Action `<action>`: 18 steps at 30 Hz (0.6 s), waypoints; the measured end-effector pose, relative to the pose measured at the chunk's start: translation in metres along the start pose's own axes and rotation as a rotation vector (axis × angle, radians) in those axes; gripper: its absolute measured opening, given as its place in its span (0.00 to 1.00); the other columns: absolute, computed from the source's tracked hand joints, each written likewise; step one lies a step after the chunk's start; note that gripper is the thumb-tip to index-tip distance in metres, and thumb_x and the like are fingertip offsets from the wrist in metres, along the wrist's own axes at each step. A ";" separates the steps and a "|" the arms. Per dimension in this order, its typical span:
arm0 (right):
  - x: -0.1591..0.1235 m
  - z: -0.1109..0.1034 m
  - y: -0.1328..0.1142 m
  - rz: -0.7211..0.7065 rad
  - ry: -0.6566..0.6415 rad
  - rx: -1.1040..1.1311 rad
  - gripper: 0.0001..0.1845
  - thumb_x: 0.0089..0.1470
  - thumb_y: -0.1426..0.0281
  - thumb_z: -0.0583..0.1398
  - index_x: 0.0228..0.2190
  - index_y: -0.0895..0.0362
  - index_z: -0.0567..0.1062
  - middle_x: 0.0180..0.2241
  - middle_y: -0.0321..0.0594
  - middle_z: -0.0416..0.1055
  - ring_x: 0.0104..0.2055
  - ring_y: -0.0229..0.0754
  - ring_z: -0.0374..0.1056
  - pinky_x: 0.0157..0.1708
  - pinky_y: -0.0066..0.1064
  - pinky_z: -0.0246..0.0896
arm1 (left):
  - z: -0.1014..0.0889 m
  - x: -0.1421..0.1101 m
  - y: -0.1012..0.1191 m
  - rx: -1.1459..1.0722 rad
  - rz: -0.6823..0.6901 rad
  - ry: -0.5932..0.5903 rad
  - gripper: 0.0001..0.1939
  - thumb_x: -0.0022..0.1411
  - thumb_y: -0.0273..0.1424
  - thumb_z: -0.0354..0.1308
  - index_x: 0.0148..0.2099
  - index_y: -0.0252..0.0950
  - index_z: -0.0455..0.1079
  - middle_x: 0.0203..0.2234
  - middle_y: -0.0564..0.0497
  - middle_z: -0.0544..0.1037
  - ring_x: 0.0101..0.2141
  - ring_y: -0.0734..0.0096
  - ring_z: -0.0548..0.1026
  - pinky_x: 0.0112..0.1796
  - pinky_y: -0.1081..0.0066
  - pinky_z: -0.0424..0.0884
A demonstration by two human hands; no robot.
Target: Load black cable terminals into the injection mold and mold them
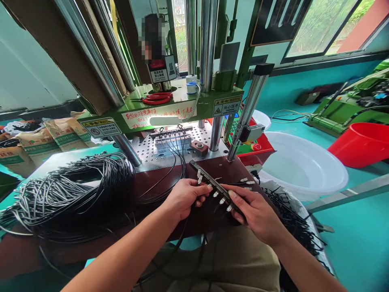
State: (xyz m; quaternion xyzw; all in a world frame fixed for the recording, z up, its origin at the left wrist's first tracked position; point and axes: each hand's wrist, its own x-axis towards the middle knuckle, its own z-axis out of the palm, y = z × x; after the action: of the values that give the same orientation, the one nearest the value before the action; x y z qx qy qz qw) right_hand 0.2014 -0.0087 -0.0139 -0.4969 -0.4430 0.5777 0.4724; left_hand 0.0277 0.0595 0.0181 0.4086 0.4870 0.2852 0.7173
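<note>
A long dark bar (pixel 204 172) with several small silver connectors (pixel 222 200) seated along it lies tilted across the space between my hands. My right hand (pixel 257 209) grips its near end, thumb on top and fingers curled underneath. At the bar's middle, my left hand (pixel 187 196) pinches a small connector, mostly covered by the thumb and fingertips. Black cable (pixel 184 231) hangs below my left hand. More loose connectors (pixel 244 180) lie on the brown tabletop just beyond the right hand.
A green press (pixel 182 101) with steel columns stands ahead; cables run from a metal mould (pixel 173 142) on its perforated plate. A big bundle of black cables (pixel 75 190) lies left. Red pliers (pixel 157 98) rest on the press. To the right are a white tub (pixel 331 178) and black pieces (pixel 291 219).
</note>
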 end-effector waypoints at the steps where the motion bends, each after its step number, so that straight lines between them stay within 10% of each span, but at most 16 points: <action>1: 0.000 0.000 0.000 -0.010 -0.003 -0.011 0.25 0.55 0.56 0.59 0.50 0.55 0.73 0.23 0.34 0.62 0.18 0.30 0.51 0.16 0.25 0.45 | 0.001 0.001 0.000 0.002 -0.002 0.006 0.13 0.40 0.30 0.70 0.24 0.29 0.68 0.18 0.54 0.68 0.17 0.85 0.62 0.15 0.80 0.50; 9: 0.000 -0.001 0.000 0.047 0.031 0.082 0.24 0.54 0.56 0.60 0.50 0.54 0.74 0.23 0.33 0.61 0.19 0.30 0.51 0.17 0.25 0.42 | -0.010 -0.005 0.002 -0.067 0.008 0.004 0.17 0.41 0.33 0.72 0.31 0.29 0.72 0.23 0.51 0.72 0.23 0.77 0.70 0.25 0.74 0.69; 18: 0.001 -0.005 0.005 0.068 0.035 0.155 0.22 0.54 0.58 0.61 0.49 0.51 0.73 0.25 0.33 0.60 0.19 0.28 0.51 0.17 0.23 0.41 | -0.014 -0.008 0.001 -0.136 0.088 0.075 0.16 0.45 0.34 0.69 0.32 0.33 0.67 0.22 0.56 0.66 0.20 0.83 0.63 0.19 0.79 0.58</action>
State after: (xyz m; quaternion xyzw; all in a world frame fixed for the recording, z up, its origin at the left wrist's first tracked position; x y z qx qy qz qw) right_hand 0.2058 -0.0086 -0.0191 -0.4837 -0.3716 0.6172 0.4970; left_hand 0.0117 0.0580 0.0204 0.3689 0.4748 0.3640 0.7113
